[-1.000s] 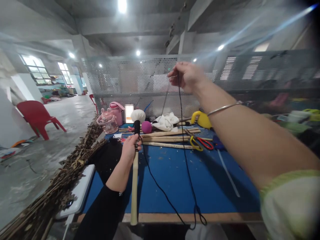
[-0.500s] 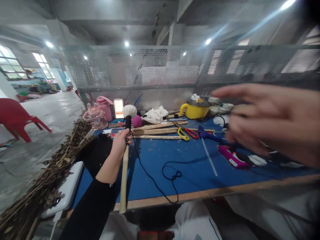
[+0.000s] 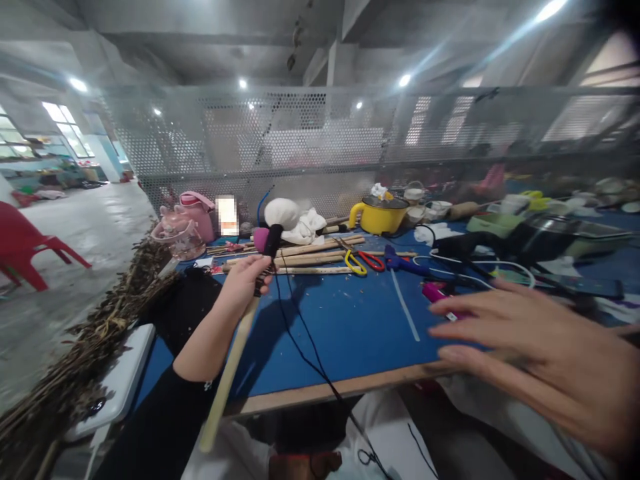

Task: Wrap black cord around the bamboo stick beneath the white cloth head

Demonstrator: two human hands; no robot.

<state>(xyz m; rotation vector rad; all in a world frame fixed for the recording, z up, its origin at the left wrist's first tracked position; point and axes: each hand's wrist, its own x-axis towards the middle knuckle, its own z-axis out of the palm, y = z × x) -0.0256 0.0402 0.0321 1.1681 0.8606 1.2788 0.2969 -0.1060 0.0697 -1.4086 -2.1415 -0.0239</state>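
My left hand [image 3: 245, 277] is wrapped around a pale wooden stick [image 3: 227, 377], just below a black-wrapped section [image 3: 273, 241]. A round white head [image 3: 281, 213] appears to sit on the stick's upper end, which leans right. Black cord [image 3: 305, 350] hangs from the wrapping and runs over the table's front edge towards my lap. My right hand [image 3: 535, 360] is at the right, fingers spread and pointing left, a little blurred. Nothing shows between its fingers. Beyond its fingertips lies a magenta box-like object [image 3: 436, 293], partly covered by the hand.
On the blue table [image 3: 345, 333] lie wooden sticks [image 3: 320, 259], yellow-and-red-handled scissors [image 3: 356, 263] and a blue glue gun [image 3: 405, 261]. A yellow pot [image 3: 383, 217] and a purple ball [image 3: 261, 239] stand behind. Dried branches [image 3: 85, 353] and a white device [image 3: 120, 387] border the left.
The stick's top has tipped right and its lower end has swung left. My right hand has come lower, its fingers now spread. The cord's looped end has left the tabletop for my lap.
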